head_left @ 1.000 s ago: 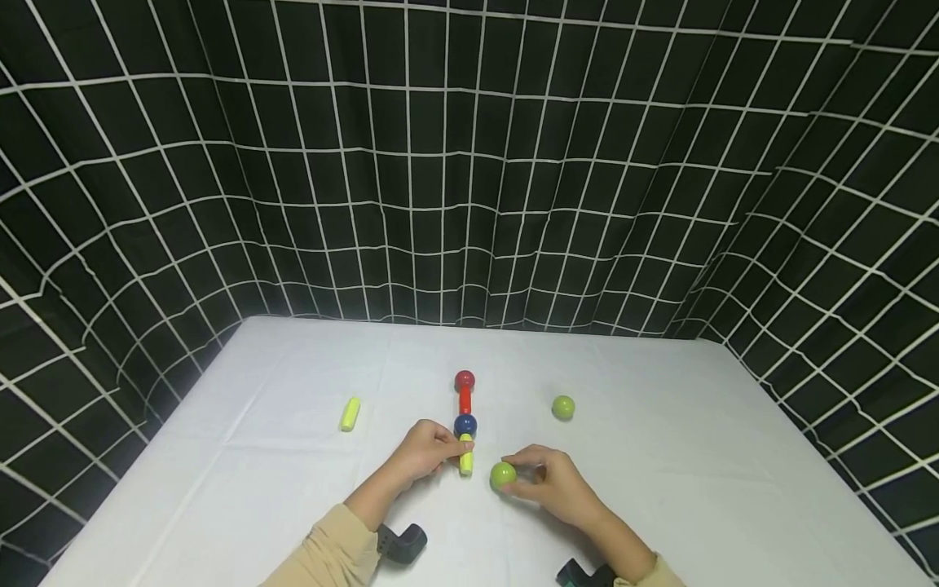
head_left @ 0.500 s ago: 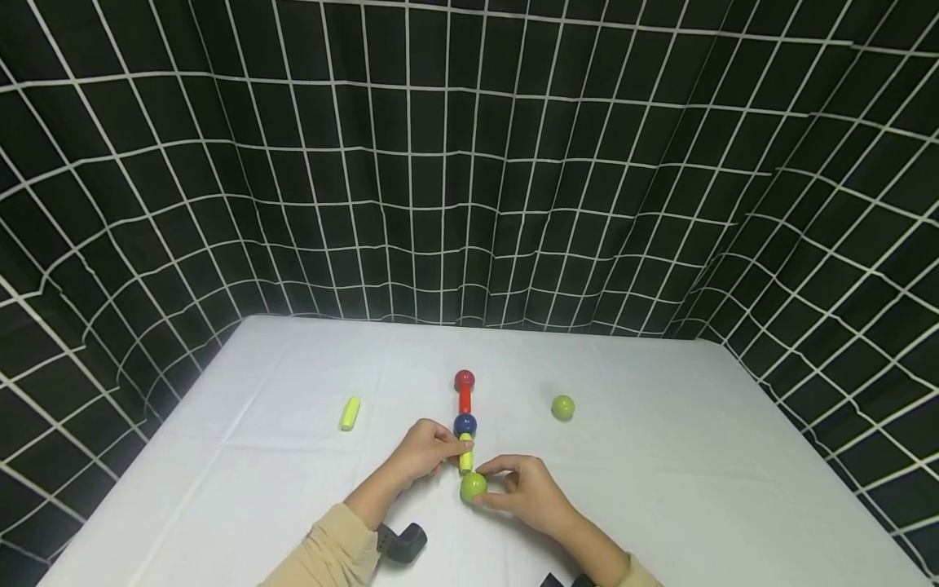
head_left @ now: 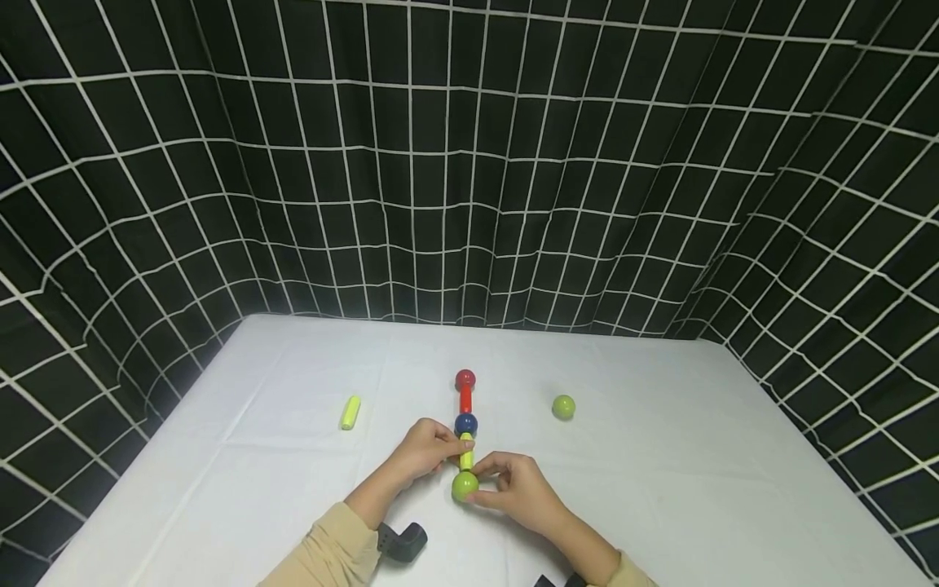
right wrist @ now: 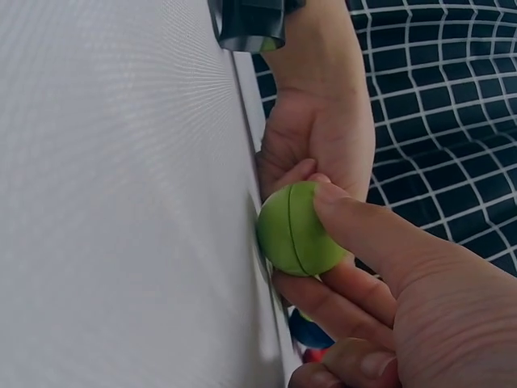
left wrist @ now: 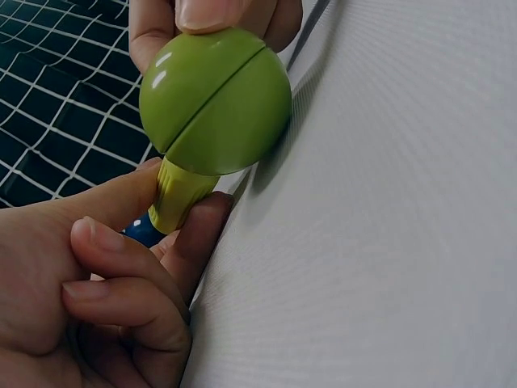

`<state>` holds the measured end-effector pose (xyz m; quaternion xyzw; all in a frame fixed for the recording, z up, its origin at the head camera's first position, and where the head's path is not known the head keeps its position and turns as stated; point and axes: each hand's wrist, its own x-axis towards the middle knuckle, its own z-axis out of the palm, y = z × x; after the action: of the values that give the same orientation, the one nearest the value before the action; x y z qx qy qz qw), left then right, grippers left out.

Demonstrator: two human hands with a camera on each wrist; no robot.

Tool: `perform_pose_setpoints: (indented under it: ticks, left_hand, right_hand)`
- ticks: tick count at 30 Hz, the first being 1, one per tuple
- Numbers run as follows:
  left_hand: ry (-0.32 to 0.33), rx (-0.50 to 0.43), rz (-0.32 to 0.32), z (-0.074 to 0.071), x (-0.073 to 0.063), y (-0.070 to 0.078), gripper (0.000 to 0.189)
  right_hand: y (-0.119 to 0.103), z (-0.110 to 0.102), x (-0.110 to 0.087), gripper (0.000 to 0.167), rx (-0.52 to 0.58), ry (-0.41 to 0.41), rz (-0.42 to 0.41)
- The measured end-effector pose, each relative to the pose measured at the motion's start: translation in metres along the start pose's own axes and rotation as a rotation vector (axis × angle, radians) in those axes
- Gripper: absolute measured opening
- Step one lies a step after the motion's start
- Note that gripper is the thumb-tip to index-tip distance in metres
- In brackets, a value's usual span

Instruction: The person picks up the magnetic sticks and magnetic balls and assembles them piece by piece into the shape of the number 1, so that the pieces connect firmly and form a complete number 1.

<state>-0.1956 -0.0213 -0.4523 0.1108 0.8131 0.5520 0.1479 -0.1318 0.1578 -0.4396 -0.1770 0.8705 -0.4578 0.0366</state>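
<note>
On the white table a chain of toy pieces runs toward me: a red ball, a red rod, a blue ball and a yellow-green rod. My left hand pinches that yellow-green rod between thumb and fingers. At the rod's near end, my right hand holds a green ball between thumb and fingers. In the left wrist view the green ball sits right against the end of the yellow rod, a seam line across it.
A second yellow-green rod lies to the left on the white table. Another green ball rests to the right. A black curtain with a white grid stands behind. A dark wrist-worn device is by the left sleeve.
My right hand has moved left with the green ball, bringing it from beside the yellow-green rod to the rod's near end. My left hand has kept its pinch on the rod, nearly still.
</note>
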Motion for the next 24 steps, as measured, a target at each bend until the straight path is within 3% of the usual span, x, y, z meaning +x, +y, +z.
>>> perform_pose_setpoints:
  ticks: [24]
  left_hand:
    - [-0.012,-0.007,0.009,0.0004,-0.0008,0.0007,0.030]
  right_hand:
    - [0.0055,-0.0005,0.0004,0.032,0.033,0.011,0.033]
